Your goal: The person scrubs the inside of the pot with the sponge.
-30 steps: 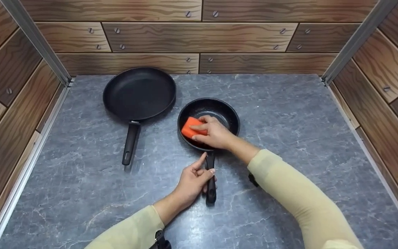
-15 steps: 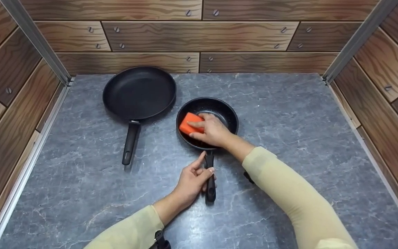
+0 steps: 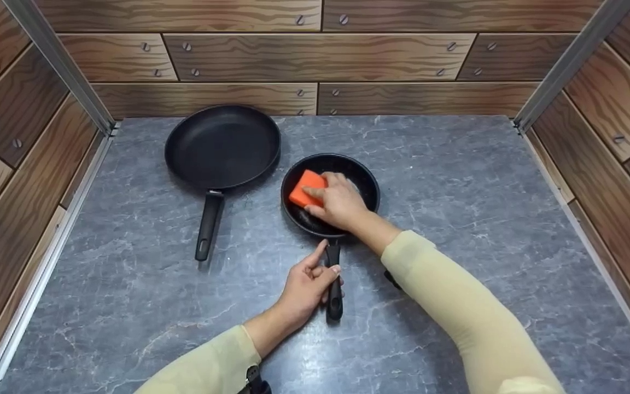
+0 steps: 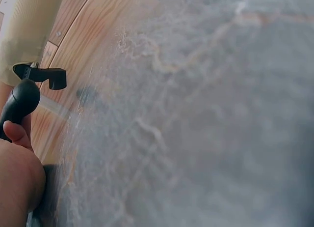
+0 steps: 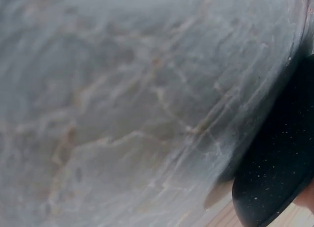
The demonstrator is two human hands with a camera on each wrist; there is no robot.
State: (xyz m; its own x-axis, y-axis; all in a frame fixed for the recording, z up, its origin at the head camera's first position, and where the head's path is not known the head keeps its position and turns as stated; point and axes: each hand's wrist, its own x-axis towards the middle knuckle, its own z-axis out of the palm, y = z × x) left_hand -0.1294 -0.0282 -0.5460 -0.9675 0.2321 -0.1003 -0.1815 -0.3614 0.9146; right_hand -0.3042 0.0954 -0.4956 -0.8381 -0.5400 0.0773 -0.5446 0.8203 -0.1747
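Observation:
A small black frying pan (image 3: pixel 367 189) stands on the table with its handle toward me. Inside it, my right hand (image 3: pixel 342 202) holds an orange sponge (image 3: pixel 307 186) against the left part of the pan, thumb and fingers around the sponge's near side. My left hand (image 3: pixel 307 282) grips the pan's black handle (image 3: pixel 334 306), thumb on top and index finger stretched toward the pan. In the left wrist view the handle's end (image 4: pixel 24 97) pokes out past the fingers. The right wrist view catches the speckled outer wall of the pan (image 5: pixel 274 163); the sponge is out of sight there.
A larger black frying pan (image 3: pixel 222 145) lies at the back left, its handle (image 3: pixel 209 227) pointing toward me. The grey marbled table (image 3: pixel 457 180) is bordered by wood-patterned walls (image 3: pixel 315 57) at the back and both sides, with metal posts in the corners.
My right hand has moved the sponge up along the left part of the small pan, away from me. The left hand stays on the handle, and the larger pan has not moved.

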